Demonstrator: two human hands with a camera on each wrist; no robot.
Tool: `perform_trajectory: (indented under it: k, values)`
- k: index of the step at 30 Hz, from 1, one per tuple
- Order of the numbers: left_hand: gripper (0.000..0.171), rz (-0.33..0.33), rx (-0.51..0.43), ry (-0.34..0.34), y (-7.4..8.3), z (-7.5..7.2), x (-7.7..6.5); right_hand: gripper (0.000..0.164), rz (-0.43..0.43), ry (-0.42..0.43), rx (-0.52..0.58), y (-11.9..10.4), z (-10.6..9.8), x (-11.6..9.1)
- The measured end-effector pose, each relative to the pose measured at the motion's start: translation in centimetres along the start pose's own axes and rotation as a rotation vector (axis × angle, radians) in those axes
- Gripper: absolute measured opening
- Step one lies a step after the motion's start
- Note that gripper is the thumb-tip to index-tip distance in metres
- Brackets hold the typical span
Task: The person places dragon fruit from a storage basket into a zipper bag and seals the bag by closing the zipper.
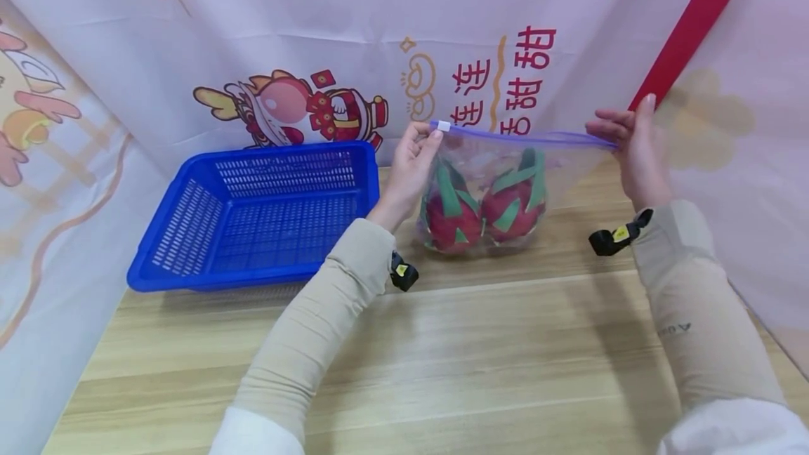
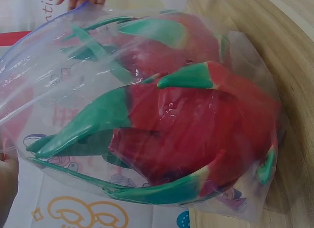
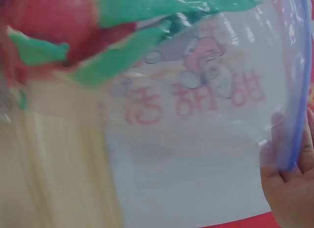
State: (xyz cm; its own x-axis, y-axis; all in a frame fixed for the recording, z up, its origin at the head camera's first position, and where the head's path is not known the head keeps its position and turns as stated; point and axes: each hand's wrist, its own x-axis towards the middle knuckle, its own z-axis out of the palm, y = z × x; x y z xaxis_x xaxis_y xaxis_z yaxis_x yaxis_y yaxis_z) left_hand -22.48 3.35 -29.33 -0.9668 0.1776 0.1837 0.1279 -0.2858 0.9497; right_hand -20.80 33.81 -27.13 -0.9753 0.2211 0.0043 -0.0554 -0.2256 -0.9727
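Observation:
A clear zip bag (image 1: 569, 160) with a purple-blue closure strip stands upright on the table, holding two red dragon fruits (image 1: 452, 223) (image 2: 196, 125) with green leaf tips. My left hand (image 1: 413, 163) pinches the bag's top left corner, at the white slider (image 1: 444, 126). At the strip's other end is my right hand (image 1: 641, 156), thumb raised and fingers stretched toward the bag. In the right wrist view, the end of the strip (image 3: 294, 90) runs in among the fingers of that hand (image 3: 289, 189). Only an edge of the left hand (image 2: 7, 184) enters the left wrist view.
Left of the bag, a blue plastic basket (image 1: 253, 279) with slotted walls stands on the wooden table (image 1: 480, 371). A printed white cloth (image 1: 379, 41) with red and yellow drawings hangs behind; more cloth closes off both sides. Small black wrist cameras (image 1: 612, 239) sit at both cuffs.

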Motion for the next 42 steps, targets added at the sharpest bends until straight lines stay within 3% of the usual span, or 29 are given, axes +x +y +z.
perform_trajectory:
  k: [3,6,8,13,16,20,28,36,42]
  values:
    - [0.005,0.0,0.027,-0.005,0.0,0.1,0.0,0.057,-0.016,0.059,-0.247,-1.5,1.4,0.0]
    - [0.005,0.0,0.066,-0.003,0.2,0.0,0.0,0.062,-0.023,0.017,-0.435,-3.0,3.5,-0.3]
    - [0.005,0.0,0.084,0.001,0.3,0.0,0.1,0.067,-0.055,-0.072,-0.536,-3.6,5.3,-0.6]
    - [0.005,0.018,0.096,-0.003,0.6,-0.1,0.2,0.073,-0.111,-0.334,-0.685,-4.1,9.5,-1.4]
    - [0.009,0.027,0.084,-0.023,0.7,-0.2,0.2,0.076,-0.125,-0.448,-0.754,-3.9,11.6,-1.5]
    - [0.014,0.005,0.1,-0.027,0.9,-0.3,0.1,0.079,-0.124,-0.519,-0.775,-3.3,13.3,-1.5]
    - [0.022,-0.09,0.211,0.026,1.7,-0.8,0.4,0.069,-0.048,-0.524,-0.825,-3.1,14.5,-1.5]
    - [0.027,-0.049,0.219,-0.026,2.6,-1.2,0.5,0.039,-0.039,-0.519,-0.905,-2.8,15.1,-1.3]
    - [0.025,-0.012,0.264,-0.024,2.7,-1.7,0.3,0.035,-0.03,-0.518,-0.921,-2.6,15.2,-1.3]
